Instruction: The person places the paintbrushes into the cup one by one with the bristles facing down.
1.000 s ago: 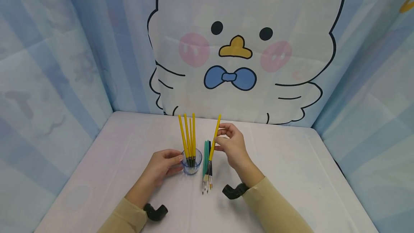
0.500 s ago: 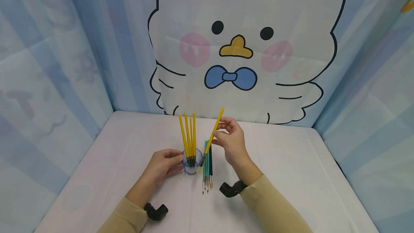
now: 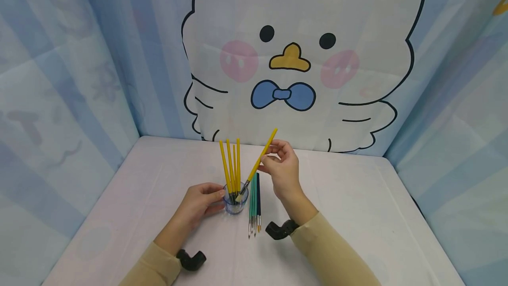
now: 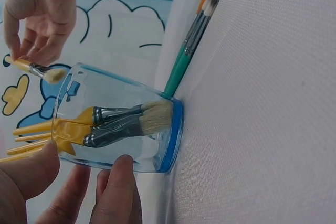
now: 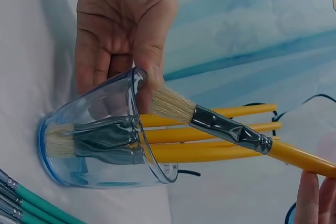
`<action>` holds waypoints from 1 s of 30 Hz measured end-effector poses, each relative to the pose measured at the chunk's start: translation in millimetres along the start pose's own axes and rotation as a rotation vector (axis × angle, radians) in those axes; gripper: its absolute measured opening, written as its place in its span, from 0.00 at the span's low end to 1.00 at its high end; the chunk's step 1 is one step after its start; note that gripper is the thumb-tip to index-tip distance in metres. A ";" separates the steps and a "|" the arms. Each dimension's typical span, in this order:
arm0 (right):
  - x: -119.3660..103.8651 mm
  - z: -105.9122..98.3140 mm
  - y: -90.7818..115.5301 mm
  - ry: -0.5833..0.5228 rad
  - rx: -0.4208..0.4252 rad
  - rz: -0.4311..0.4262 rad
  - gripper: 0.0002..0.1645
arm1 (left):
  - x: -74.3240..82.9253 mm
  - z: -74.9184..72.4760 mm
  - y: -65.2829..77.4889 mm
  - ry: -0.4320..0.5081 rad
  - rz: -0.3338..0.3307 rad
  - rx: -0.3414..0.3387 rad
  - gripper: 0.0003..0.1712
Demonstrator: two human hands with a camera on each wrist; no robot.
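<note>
A clear cup (image 3: 235,208) with a blue base stands on the table, several yellow-handled paintbrushes (image 3: 230,169) upright in it, bristles down. My left hand (image 3: 203,200) holds the cup from its left side, thumb near the rim. My right hand (image 3: 283,167) pinches another yellow paintbrush (image 5: 231,129) by its handle. That brush slants down to the left, its pale bristles right at the cup's rim in both wrist views. Under the right hand, green-handled paintbrushes (image 3: 252,200) and a dark-handled paintbrush (image 3: 259,197) lie side by side on the table, tips toward me.
The white-covered table (image 3: 337,215) runs back to a curtain with a cartoon chick (image 3: 291,56) printed on it. Blue and white curtains (image 3: 59,78) hang at the sides. Black curved pieces (image 3: 282,229) are attached at both wrists.
The right hand has lifted its yellow paintbrush from over the lying brushes and swung the bristle end left to the cup's mouth. The left hand and cup have stayed in place.
</note>
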State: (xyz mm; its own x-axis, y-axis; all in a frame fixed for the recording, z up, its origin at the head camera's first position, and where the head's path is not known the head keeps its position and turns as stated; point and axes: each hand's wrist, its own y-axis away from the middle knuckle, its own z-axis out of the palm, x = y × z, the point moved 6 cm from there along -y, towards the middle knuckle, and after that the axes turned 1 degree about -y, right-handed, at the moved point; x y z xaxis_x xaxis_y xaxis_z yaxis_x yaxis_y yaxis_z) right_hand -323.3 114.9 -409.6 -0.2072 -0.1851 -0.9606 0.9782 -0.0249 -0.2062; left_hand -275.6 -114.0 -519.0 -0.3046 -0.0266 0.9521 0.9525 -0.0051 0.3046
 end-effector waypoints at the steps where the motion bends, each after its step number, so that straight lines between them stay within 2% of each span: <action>1: 0.1 0.3 -0.3 0.005 0.003 -0.009 0.27 | -0.1 0.0 0.0 -0.001 0.001 0.001 0.15; 10: 6.7 5.5 0.5 0.119 -0.037 -0.062 0.25 | -0.3 -0.1 1.2 -0.008 0.001 0.005 0.16; 16: 8.1 10.7 1.2 0.146 -0.080 -0.075 0.25 | 0.1 -0.4 1.7 -0.007 0.001 0.006 0.16; 30: 22.9 18.2 -4.2 0.195 -0.121 -0.059 0.26 | 0.0 -0.1 0.6 -0.008 0.010 0.009 0.15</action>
State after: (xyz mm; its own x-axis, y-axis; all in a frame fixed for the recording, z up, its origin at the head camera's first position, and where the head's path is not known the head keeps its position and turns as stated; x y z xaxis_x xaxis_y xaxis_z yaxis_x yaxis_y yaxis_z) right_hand -331.9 92.9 -427.3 -0.2742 0.0071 -0.9616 0.9579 0.0902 -0.2725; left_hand -275.0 -114.2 -518.8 -0.2950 -0.0190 0.9553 0.9555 0.0037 0.2951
